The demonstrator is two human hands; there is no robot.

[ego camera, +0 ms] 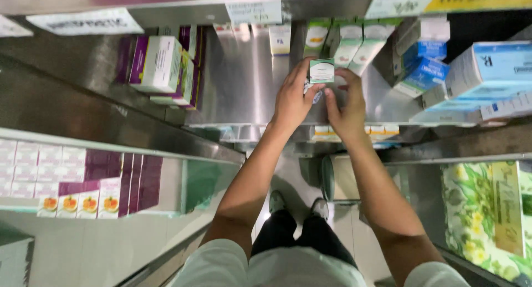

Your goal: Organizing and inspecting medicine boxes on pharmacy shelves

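Both my hands reach up to a steel shelf (244, 82). My left hand (292, 98) and my right hand (347, 107) together hold a small white and green box (322, 71) by its sides, just in front of a row of upright white and green boxes (354, 40). Something small and pale shows between my palms under the box; I cannot tell what it is.
White and purple boxes (163, 65) lie stacked at the shelf's left. Blue and white boxes (476, 79) are piled at the right. Lower left shelf holds purple and white boxes with orange pictures (83, 184). A floral-patterned box (487, 215) sits at lower right.
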